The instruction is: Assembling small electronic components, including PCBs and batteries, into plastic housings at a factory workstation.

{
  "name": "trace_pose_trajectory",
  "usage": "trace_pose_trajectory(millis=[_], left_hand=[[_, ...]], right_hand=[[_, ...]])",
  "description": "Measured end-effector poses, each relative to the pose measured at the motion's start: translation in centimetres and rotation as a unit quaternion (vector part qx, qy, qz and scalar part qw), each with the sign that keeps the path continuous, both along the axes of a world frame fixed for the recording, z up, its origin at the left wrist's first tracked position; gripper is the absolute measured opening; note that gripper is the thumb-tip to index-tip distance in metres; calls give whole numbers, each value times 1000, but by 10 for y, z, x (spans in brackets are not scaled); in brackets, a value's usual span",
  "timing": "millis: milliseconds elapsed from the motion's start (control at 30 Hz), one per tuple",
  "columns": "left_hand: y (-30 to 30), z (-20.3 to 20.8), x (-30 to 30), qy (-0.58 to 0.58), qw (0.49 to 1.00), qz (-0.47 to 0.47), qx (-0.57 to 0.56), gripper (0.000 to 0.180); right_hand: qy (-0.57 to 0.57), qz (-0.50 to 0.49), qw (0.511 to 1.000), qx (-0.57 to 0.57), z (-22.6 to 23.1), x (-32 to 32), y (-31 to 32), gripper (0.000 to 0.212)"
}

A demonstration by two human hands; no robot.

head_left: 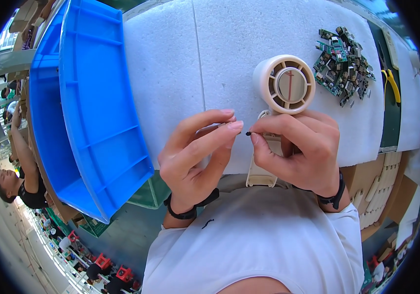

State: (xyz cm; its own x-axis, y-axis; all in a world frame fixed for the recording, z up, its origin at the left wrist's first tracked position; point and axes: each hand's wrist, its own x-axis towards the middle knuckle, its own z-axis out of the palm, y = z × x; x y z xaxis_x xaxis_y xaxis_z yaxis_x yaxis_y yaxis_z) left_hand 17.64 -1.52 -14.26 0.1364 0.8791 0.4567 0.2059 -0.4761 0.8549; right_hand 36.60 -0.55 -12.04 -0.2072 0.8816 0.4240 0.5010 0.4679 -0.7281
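Note:
A tiny black part is pinched between the thumb and forefinger of my right hand. Just left of it, my left hand has its fingers bent together at the tips; whatever they hold is too small to make out. A cream plastic device with a round, spoked, fan-like head and a silvery disc in its middle rests on the white foam sheet. Partly behind my right hand, a long cream handle shell reaches down to the table's near edge. My right hand hides much of it.
A large blue bin stands at the left. Several green circuit boards lie heaped at the far right, near a yellow-handled tool. Below right, a cardboard box holds cream shells. Another person is beyond the bin.

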Motion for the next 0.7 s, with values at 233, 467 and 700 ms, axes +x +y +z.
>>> trace_pose_trajectory(millis=[233,467,700], left_hand=[[-5,10,8,-30,992,37,-119,31],[2,4,-4,0,998,-24,-53,30],[2,1,-6,10,999,-29,-41,30]], right_hand=[[7,2,1000,8,-4,1,0,20],[-2,5,999,37,-5,1,1,22],[-23,3,997,80,-9,2,0,21]])
